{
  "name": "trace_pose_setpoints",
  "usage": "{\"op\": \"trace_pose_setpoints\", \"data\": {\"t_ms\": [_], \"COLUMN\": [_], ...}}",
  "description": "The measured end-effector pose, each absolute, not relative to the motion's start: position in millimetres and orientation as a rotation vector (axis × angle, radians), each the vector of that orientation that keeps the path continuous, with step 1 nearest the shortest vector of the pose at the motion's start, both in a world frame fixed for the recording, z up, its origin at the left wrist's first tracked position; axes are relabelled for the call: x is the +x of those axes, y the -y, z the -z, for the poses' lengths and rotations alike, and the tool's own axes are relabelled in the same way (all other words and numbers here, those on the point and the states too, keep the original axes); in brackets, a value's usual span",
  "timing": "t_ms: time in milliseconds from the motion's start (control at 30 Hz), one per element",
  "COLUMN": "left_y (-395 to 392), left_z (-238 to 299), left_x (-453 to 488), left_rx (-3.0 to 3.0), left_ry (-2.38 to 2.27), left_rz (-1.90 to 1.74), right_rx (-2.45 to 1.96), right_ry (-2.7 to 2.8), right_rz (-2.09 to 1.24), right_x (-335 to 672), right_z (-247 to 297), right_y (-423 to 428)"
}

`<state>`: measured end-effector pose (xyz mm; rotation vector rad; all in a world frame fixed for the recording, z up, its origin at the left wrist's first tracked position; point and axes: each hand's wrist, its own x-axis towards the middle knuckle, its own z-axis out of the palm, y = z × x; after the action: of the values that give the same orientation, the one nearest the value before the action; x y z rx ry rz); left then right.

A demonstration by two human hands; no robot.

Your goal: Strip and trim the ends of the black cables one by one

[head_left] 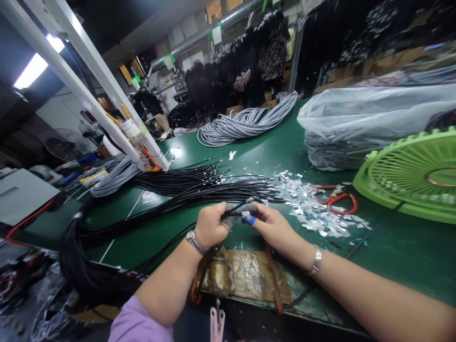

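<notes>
Black cable (236, 213) in two hands, near edge of green worktop (402, 251)

We list first the cable, raised just over the worktop towards the middle of its near edge. It trails in from the left, passes between the thumb and fingers of our left hand (210, 227), and reaches the fingertips of our right hand (273, 230). The left fingers are clamped together on it; the right thumb, wrapped in blue tape (249, 220), and forefinger pinch it near its end. The end itself is too blurred to describe.

Beneath and nearer to us: a brown board (258, 275), flat along the near edge, with a pink clothes peg (217, 323) hanging below.

Beyond the hands: a bundle of black cables (199, 187), laid from the left with ends towards the centre; silvery scraps (317, 204), strewn right of those ends; red-handled scissors (351, 204), among the scraps.

Towards the right edge: a green fan (395, 173); behind it, a translucent plastic bag (338, 137).

Near the far edge: a coil of grey cable (245, 126).
</notes>
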<state>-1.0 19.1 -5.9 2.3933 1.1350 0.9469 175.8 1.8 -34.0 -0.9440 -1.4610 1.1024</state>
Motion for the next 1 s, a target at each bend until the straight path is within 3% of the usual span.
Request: {"op": "trace_pose_setpoints", "data": {"t_ms": [167, 267, 600, 1000], "left_y": [-23.1, -24.6, -17.6, -19.5], "left_z": [-0.1, 0.3, 0.2, 2.8], "left_x": [0.1, 0.8, -0.9, -1.1], "left_rx": [1.787, 1.638, 2.3, 2.232], "left_ry": [-1.088, -1.072, -1.179, -1.136], "left_rz": [-0.522, -0.486, -0.803, -0.752], "right_rx": [-0.963, -0.961, -0.993, -0.961], "right_ry": [1.533, 1.539, 1.36, 1.141], "right_rz": [-1.103, -1.119, -1.247, -1.53], "right_x": [181.7, 182.3, 175.5, 175.0], "right_z": [30.6, 31.0, 27.7, 26.0], "right_y": [-3.8, -3.8, 1.6, 2.4]}}
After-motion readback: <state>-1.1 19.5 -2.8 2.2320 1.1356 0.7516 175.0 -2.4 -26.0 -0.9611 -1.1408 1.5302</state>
